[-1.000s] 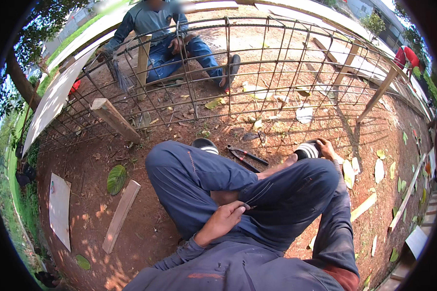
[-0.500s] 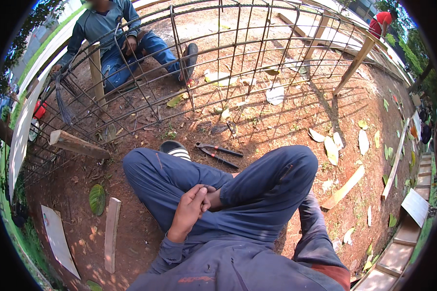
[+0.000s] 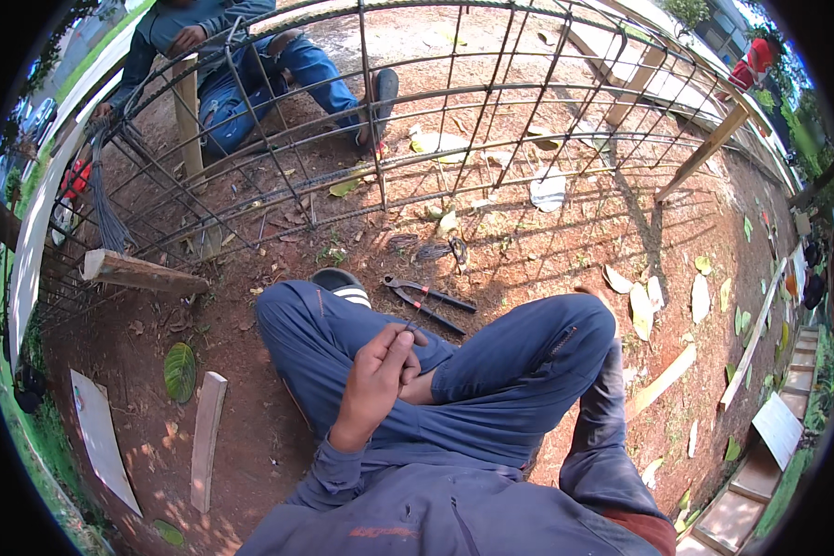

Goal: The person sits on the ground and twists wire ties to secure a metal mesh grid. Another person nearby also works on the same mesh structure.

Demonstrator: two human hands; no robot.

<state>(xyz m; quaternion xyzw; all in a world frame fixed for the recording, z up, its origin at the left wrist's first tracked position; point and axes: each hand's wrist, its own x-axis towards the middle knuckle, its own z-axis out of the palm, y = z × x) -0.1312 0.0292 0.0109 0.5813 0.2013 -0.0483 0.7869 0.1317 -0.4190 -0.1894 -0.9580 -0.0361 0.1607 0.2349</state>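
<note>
The person sits cross-legged on bare earth, the left hand [image 3: 378, 375] raised over the left thigh, its thumb and fingers pinched together on a thin dark piece [image 3: 411, 327] — too small to tell more. That piece is at the fingertips, above the crossed legs [image 3: 500, 371]. The right arm [image 3: 598, 440] runs outside the right knee, which mostly hides the right hand [image 3: 605, 300]; whether it grips anything, one cannot tell. Just beyond the legs lie the cutters [image 3: 426, 304], black with red marks, and past them a dark wire bundle [image 3: 440, 250]. A steel cage [image 3: 367, 65] spans the ground in front — behind it sits a co-worker [image 3: 320, 79] in jeans. At the left lie a leaf [image 3: 181, 372], a plank [image 3: 208, 440] and a pale board [image 3: 105, 443].
</note>
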